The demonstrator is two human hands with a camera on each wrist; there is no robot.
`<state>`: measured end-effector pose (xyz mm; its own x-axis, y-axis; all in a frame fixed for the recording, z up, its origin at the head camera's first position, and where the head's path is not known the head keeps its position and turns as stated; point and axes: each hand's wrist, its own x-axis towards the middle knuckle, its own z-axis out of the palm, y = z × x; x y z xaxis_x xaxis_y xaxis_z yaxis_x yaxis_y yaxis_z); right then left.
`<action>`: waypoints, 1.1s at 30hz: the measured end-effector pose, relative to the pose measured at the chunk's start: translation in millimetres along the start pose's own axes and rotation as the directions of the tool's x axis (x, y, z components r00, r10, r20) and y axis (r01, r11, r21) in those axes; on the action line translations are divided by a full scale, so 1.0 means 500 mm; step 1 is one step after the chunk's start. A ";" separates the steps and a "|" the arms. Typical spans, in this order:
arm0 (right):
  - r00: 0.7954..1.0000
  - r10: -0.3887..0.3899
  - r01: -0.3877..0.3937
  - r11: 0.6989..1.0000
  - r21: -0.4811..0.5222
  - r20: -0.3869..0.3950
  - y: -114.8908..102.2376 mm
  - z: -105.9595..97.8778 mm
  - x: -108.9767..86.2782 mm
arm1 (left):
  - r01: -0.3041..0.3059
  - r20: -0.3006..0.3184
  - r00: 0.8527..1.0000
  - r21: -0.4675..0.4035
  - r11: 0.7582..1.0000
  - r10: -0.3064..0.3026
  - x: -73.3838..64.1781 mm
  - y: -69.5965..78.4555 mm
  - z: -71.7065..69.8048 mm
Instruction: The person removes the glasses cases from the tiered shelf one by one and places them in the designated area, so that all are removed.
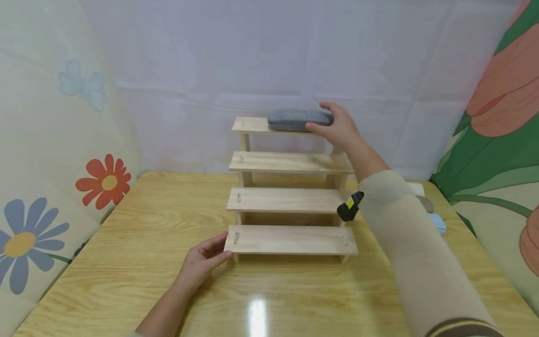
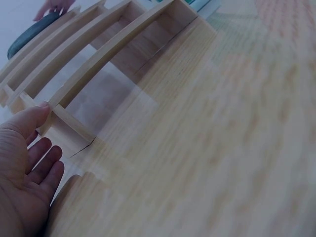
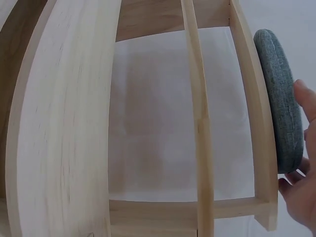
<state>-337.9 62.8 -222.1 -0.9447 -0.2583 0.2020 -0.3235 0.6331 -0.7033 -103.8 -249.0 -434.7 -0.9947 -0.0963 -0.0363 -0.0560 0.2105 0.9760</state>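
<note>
A pale wooden stepped shelf (image 1: pixel 290 239) stands on the table, its tiers rising toward the back. On the top tier lies a long, rounded grey-blue fabric case (image 1: pixel 294 120), like a glasses case. My right hand (image 1: pixel 338 126) holds the case's right end, thumb in front and fingers behind. In the right wrist view the case (image 3: pixel 280 98) rests along the top tier's board, with the right hand (image 3: pixel 302 148) at its outer side. My left hand (image 1: pixel 202 262) grips the left end of the lowest tier; the left wrist view shows its thumb (image 2: pixel 34 118) on the board's corner.
Right of the shelf, partly behind my right sleeve (image 1: pixel 404 234), are a white item (image 1: pixel 416 188), a grey-brown item (image 1: pixel 426 204) and a light-blue item (image 1: pixel 438 223). A white cloth (image 1: pixel 273 51) hangs behind. Flower-printed panels (image 1: pixel 42 154) flank the wooden table (image 1: pixel 139 262).
</note>
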 end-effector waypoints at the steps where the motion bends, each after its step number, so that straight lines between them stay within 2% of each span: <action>1: 1.000 0.004 -0.004 1.000 -0.005 0.007 0.000 0.001 0.001 | -0.001 0.004 1.000 -0.003 1.000 0.001 0.000 0.000 0.001; 15: 0.998 0.039 -0.038 0.999 -0.024 0.041 -0.002 0.009 0.008 | -0.010 0.010 1.000 0.003 1.000 0.010 -0.001 -0.001 0.003; 33: 1.000 0.012 -0.013 0.995 -0.101 -0.016 -0.001 0.011 0.011 | 0.007 0.004 1.000 0.011 1.000 -0.007 -0.003 0.008 0.004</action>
<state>-342.6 56.9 -224.5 -0.9492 -0.2392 0.2044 -0.3146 0.7072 -0.6332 -102.5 -246.2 -431.4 -0.9946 -0.0937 -0.0438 -0.0636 0.2205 0.9733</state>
